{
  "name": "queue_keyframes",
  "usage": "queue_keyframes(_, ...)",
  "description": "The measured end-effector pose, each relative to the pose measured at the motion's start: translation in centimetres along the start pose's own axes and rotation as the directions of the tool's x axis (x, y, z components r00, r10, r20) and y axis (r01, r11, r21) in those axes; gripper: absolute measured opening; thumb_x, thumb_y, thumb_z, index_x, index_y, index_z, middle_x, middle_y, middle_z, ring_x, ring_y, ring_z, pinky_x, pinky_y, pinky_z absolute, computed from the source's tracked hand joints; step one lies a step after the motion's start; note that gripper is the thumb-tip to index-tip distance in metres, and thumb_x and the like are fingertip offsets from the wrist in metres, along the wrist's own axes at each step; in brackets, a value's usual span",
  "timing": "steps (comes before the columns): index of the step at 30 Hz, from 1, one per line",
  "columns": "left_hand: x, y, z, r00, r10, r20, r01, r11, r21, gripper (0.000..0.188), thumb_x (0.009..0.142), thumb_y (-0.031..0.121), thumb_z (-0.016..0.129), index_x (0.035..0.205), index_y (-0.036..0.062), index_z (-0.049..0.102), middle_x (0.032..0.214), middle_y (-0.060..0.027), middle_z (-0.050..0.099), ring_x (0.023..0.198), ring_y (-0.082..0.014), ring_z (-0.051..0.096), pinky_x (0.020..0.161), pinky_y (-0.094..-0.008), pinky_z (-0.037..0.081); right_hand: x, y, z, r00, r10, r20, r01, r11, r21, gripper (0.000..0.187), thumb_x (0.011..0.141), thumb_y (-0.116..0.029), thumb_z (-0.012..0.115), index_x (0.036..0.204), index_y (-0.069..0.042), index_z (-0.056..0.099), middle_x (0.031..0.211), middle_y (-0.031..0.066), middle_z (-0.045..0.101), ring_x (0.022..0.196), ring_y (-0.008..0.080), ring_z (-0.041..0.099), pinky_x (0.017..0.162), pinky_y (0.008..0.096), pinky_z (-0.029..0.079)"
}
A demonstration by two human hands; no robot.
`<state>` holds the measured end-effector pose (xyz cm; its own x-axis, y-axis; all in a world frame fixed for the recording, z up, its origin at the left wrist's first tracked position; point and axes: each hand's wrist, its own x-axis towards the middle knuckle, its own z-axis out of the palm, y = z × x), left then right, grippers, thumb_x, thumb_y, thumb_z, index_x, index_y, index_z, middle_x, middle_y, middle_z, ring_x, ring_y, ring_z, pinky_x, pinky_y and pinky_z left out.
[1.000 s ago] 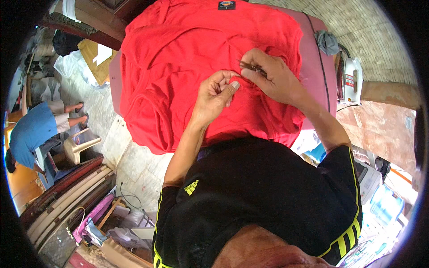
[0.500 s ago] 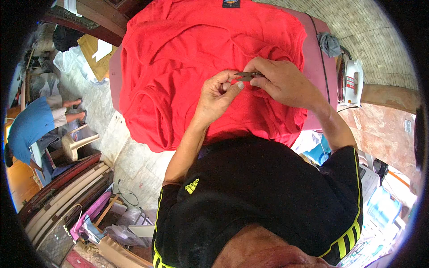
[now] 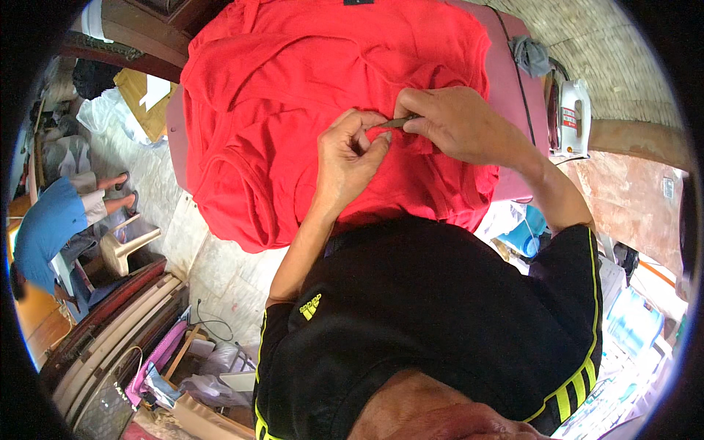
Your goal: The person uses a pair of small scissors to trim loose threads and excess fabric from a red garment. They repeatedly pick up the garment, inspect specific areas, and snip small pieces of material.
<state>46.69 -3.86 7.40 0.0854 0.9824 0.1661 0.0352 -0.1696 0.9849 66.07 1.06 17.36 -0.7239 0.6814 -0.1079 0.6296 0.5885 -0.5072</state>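
A red knit garment (image 3: 293, 88) lies spread in folds across a pink padded board. Over its right half, my left hand (image 3: 348, 150) is closed in a pinch, thumb and forefinger together. Red shows between these fingers, but whether they grip cloth or a thread is too small to make out. My right hand (image 3: 455, 128) is closed around small dark thread snips (image 3: 400, 122). Their blades point left, drawn together, with the tips right at my left fingertips. My palm and fingers cover the snips' handle.
The pink board (image 3: 513, 110) shows past the garment, with a dark cord across it. A white iron (image 3: 574, 117) stands at its right, near a grey cloth (image 3: 529, 56). Far left, a person in blue (image 3: 48, 235) bends near a beige plastic stool (image 3: 125, 249). Stacked boards (image 3: 117, 323) lie lower left.
The snips' blades, apart before, have come together at my left fingertips. Both hands stay close over the garment, and the whole view has shifted slightly.
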Motion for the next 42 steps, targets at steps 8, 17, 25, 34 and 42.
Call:
queue_keyframes(8, 0.3, 1.8, -0.2, 1.000, 0.006, -0.026, -0.013, 0.957, -0.289, 0.047, 0.076, -0.014, 0.064, 0.120, 0.0010, 0.056, 0.096, -0.0013, 0.067, 0.058, 0.0015, 0.037, 0.053, -0.0164, 0.033, 0.8, 1.0, 0.5, 0.951, -0.089, -0.295, 0.213, 0.880, 0.424, 0.033, 0.087, -0.010, 0.061, 0.119, -0.001, 0.055, 0.088, 0.0085, 0.065, 0.083, 0.0176, 0.063, 0.072, 0.0320, 0.046)
queue_keyframes(17, 4.5, 4.0, -1.6, 0.888, 0.457, 0.048, -0.420, 0.763, 0.492, 0.031, 0.066, -0.007, 0.074, 0.091, 0.0077, 0.065, 0.084, -0.0013, 0.064, 0.068, -0.0137, 0.053, 0.062, -0.0269, 0.041, -0.9, 2.8, -4.0, 0.951, -0.154, -0.267, 0.162, 0.987, 0.010, 0.017, 0.076, -0.004, 0.068, 0.091, -0.005, 0.060, 0.083, 0.0060, 0.058, 0.075, 0.0224, 0.062, 0.065, 0.0361, 0.048)
queue_keyframes(25, 3.8, 1.8, 0.5, 0.801, 0.562, 0.207, -0.569, 0.606, 0.556, 0.018, 0.068, -0.005, 0.072, 0.083, 0.0047, 0.066, 0.087, -0.0089, 0.063, 0.082, -0.0274, 0.060, 0.074, -0.0354, 0.047, -4.6, 4.3, 0.9, 0.846, -0.258, -0.467, 0.122, 0.945, -0.302, 0.023, 0.073, -0.001, 0.066, 0.095, -0.008, 0.061, 0.098, 0.0034, 0.060, 0.073, 0.0269, 0.065, 0.060, 0.0381, 0.054)
queue_keyframes(34, 2.0, 1.1, 0.9, 0.874, 0.483, 0.049, -0.457, 0.783, 0.422, 0.018, 0.077, -0.001, 0.076, 0.094, 0.0014, 0.070, 0.092, -0.0125, 0.068, 0.084, -0.0238, 0.066, 0.074, -0.0317, 0.052, -5.0, 3.0, 2.9, 0.791, -0.104, -0.602, 0.093, 0.994, -0.050, 0.032, 0.069, 0.013, 0.063, 0.097, -0.002, 0.066, 0.097, 0.0068, 0.064, 0.074, 0.0210, 0.067, 0.061, 0.0308, 0.056)
queue_keyframes(42, 2.4, 1.1, 2.3, 0.861, 0.507, 0.020, -0.470, 0.781, 0.412, 0.022, 0.075, -0.003, 0.076, 0.096, 0.0002, 0.070, 0.086, -0.0138, 0.066, 0.078, -0.0233, 0.065, 0.067, -0.0304, 0.052, -4.4, 3.2, 2.2, 0.828, -0.079, -0.556, 0.076, 0.997, -0.029, 0.022, 0.074, 0.001, 0.065, 0.094, -0.008, 0.060, 0.087, 0.0064, 0.061, 0.074, 0.0300, 0.065, 0.059, 0.0400, 0.052)
